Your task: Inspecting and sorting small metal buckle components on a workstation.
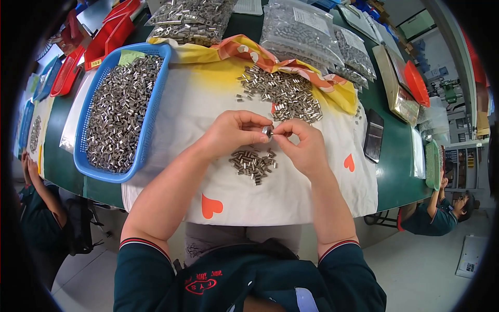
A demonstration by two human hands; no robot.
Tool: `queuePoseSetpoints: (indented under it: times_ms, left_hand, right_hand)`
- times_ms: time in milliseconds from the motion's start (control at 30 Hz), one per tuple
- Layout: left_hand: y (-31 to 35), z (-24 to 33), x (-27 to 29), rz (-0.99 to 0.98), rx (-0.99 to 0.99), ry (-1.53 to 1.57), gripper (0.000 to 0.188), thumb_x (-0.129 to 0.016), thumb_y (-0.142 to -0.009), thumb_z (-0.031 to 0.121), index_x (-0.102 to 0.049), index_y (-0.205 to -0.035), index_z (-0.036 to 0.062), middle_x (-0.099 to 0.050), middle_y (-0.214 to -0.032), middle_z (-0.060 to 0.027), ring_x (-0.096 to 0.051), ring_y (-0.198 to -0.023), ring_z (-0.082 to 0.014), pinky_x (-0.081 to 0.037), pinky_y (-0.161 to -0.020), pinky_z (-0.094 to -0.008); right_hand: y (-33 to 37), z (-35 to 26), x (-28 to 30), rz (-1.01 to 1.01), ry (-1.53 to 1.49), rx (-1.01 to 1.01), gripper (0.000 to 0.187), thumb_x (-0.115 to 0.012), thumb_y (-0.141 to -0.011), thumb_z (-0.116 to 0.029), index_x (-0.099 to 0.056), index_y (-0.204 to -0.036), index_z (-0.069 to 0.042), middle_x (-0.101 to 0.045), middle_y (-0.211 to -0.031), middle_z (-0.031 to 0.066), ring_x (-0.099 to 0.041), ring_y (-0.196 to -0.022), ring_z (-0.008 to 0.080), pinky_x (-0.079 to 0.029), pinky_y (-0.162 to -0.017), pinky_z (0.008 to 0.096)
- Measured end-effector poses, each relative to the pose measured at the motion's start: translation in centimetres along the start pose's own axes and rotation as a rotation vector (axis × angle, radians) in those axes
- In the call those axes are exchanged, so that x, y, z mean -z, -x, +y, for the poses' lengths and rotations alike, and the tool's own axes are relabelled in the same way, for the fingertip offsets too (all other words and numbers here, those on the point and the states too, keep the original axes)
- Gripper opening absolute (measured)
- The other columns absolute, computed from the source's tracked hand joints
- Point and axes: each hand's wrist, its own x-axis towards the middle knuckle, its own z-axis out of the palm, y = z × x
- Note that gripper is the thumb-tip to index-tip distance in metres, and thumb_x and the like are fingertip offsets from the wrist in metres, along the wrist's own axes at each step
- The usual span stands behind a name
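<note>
Between my two hands, above the white cloth (176, 130), is a small round metal piece (267, 130) with a dark middle. The thumb and fingers of my left hand (231, 136) pinch it. My right hand (306, 148) meets it from the right, its thumb and index finger closed; whatever lies between those fingertips is too small to name. Just below my hands sits a small pile of short metal sleeves (253, 164). A larger heap of similar sleeves (286, 92) lies beyond them.
A blue basket (83, 127) full of metal sleeves stands left. Bags of metal parts (192, 18) (296, 31) lie behind a yellow-orange cloth edge (241, 47). A black phone (373, 136) is at right; red trays (106, 36) stand far left. Co-workers (434, 221) (41, 223) sit at both sides.
</note>
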Motion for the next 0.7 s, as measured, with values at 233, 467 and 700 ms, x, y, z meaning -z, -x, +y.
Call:
queuePoseSetpoints:
  times_ms: [233, 467, 700]
  left_hand:
    - [0.1, 0.1, -0.5, 0.051, 0.008, -0.087, 0.029, -0.066, -0.073, 0.002, -0.059, -0.101, -0.0022, -0.061, -0.082, -0.0025, -0.056, -0.074, -0.0062, -0.047, -0.067, -0.0199]
    - [0.1, 0.3, -0.5, 0.041, 0.034, -0.129, 0.029, -0.066, -0.073, 0.002, -0.059, -0.102, -0.0017, -0.062, -0.086, -0.0041, -0.057, -0.075, -0.0069, -0.047, -0.068, -0.0201]
    - [0.4, 0.3, -0.5, -0.03, -0.017, -0.309, 0.029, -0.068, -0.072, 0.004, -0.061, -0.099, -0.0005, -0.063, -0.085, -0.0035, -0.056, -0.073, -0.006, -0.047, -0.068, -0.021]
  right_hand:
    - [0.2, -0.1, -0.7, 0.087, 0.339, 0.261, 0.009, -0.06, -0.07, -0.002, -0.059, -0.079, -0.003, -0.059, -0.076, 0.0085, -0.056, -0.07, 0.0234, -0.045, -0.062, 0.0308]
    - [-0.1, 0.4, 0.7, -0.09, 0.145, 0.054, 0.011, -0.06, -0.071, -0.003, -0.06, -0.082, -0.002, -0.061, -0.078, 0.0079, -0.057, -0.068, 0.0207, -0.045, -0.063, 0.0287]
    - [-1.3, 1.5, 0.8, 0.094, 0.128, -0.117, 0.013, -0.061, -0.072, -0.006, -0.062, -0.084, -0.004, -0.06, -0.079, 0.0076, -0.056, -0.07, 0.0204, -0.045, -0.066, 0.0302]
